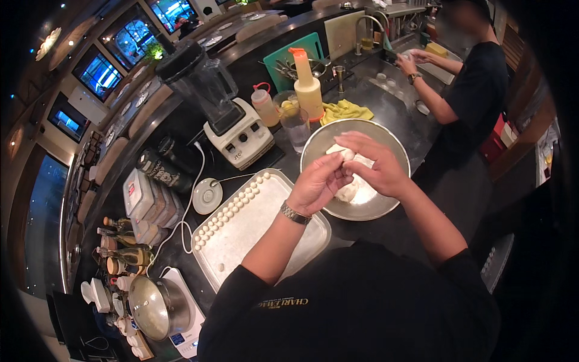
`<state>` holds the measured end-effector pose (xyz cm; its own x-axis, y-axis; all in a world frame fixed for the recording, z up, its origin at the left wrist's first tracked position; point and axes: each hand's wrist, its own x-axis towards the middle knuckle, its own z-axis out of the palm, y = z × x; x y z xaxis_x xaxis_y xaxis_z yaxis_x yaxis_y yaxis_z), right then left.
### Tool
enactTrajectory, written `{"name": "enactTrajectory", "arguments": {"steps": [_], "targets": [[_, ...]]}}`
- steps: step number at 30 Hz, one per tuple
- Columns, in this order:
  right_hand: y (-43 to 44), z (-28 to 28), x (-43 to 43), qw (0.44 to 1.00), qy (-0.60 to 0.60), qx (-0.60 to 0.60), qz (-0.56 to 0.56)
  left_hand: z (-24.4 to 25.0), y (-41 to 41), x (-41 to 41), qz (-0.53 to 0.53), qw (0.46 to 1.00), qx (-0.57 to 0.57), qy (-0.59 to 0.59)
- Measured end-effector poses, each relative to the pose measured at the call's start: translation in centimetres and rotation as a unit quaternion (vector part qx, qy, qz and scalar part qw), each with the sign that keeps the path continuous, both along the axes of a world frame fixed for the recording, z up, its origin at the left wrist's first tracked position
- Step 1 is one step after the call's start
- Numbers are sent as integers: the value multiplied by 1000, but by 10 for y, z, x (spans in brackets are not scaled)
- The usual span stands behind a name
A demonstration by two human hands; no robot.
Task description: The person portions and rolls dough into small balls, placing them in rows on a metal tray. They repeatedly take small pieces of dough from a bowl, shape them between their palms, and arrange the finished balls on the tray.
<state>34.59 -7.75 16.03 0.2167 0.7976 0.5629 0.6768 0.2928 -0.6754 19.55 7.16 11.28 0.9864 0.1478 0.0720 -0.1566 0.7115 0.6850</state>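
Over a wide steel mixing bowl (311, 181), my two hands meet around a small piece of white dough (347, 154). My left hand (316, 181), below a metal wristwatch, pinches it between thumb and fingertips. My right hand (380, 163) arches over the same piece, its thumb and fingers curled about it. A larger lump of dough (346, 193) rests in the bowl, partly covered by my hands. Left of the bowl, under my left forearm, lies a metal tray (253, 226). Small dough balls (226, 212) line its far-left edge in rows, and a single ball (220, 267) sits apart near the corner.
A blender (239, 131), squeeze bottles (309, 92), a glass (296, 131) and a yellow cloth (346, 111) stand beyond the bowl. To the left are a saucer (208, 195), a white cable and a steel pot (156, 307) on a scale (192, 312). Another person (475, 86) works at the sink.
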Motion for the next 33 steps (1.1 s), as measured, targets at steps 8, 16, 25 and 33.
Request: {"name": "enactTrajectory", "arguments": {"steps": [8, 16, 25, 33], "targets": [[-4, 2, 9, 985, -167, 20, -38, 15, -11, 3, 25, 998, 54, 10], [-9, 7, 21, 990, -138, -42, 1, 14, 3, 3, -39, 998, 8, 52], [-7, -6, 9, 953, -281, -77, -87, -5, -33, 13, 146, 976, 93, 132], [-17, -22, 1, 970, -111, -218, -11, -45, -26, -3, 64, 986, 46, 150]]}}
